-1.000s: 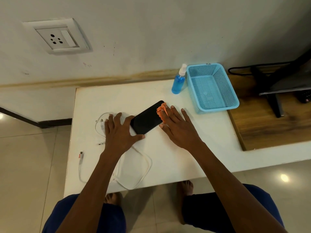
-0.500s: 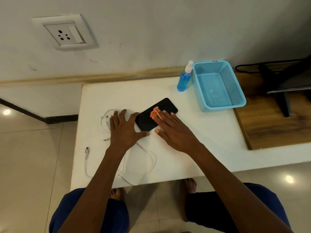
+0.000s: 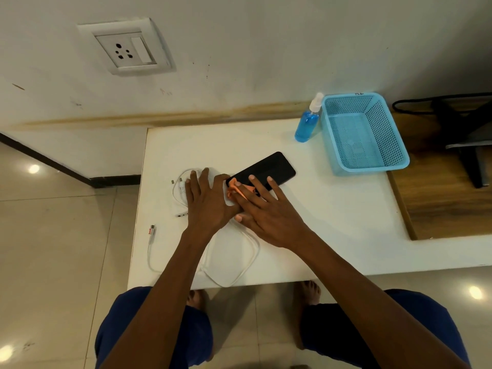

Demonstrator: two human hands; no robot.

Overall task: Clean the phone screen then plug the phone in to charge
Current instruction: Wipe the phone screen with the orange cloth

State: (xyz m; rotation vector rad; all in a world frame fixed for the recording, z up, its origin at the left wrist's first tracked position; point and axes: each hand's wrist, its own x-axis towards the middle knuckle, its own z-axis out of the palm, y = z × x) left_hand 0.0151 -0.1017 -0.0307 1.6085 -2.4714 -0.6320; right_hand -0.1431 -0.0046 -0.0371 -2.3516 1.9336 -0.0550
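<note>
1. Phone [image 3: 262, 169] lies diagonally mid-tabletop [image 3: 332, 209], well clear of every edge
2. Right hand [image 3: 266, 214], fingers spread flat, presses orange cloth [image 3: 235, 189] onto its near end
3. Left hand [image 3: 210, 203] flat, steadying that end

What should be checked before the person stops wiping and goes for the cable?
1. Phone flat on the table: ok.
2. Left hand steadies the phone's near end: ok.
3. Right hand presses the orange cloth on the screen with straight fingers: ok.
4. Screen fully clean: cannot tell, the hands cover its near end.
5. Cable plug end free to grab: ok, it hangs off the table's left edge.
6. Charger in the wall socket: not ok, it lies on the table.
</note>
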